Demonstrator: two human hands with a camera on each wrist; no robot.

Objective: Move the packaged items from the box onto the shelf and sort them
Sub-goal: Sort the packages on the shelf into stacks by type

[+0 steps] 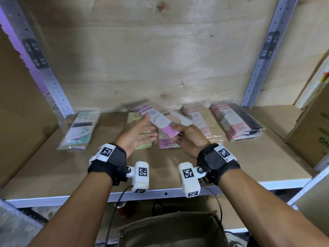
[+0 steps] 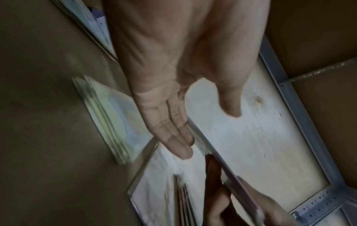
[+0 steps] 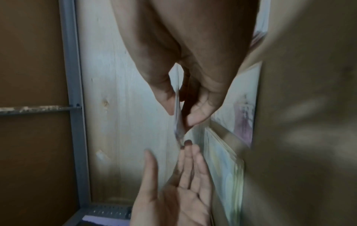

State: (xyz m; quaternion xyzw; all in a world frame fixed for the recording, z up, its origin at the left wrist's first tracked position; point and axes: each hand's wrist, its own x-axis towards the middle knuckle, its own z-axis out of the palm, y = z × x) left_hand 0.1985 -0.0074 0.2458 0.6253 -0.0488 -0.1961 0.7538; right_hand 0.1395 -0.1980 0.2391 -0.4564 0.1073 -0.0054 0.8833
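Free: near strip of shelf [image 1: 74,175], bare gap between teal stack [image 1: 79,130] and green stack [image 1: 137,120] | Obstacles: far stacks, right cardboard box [image 1: 309,138]

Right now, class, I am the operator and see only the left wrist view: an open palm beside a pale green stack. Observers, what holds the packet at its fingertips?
Observer: The right hand pinches it, a pink-and-white packet lifted above the shelf.
Operator: What lies farthest right?
Observer: A stack of dark packets with pink labels.
Operator: And the box?
Observer: A cardboard box sits below the shelf's front edge.
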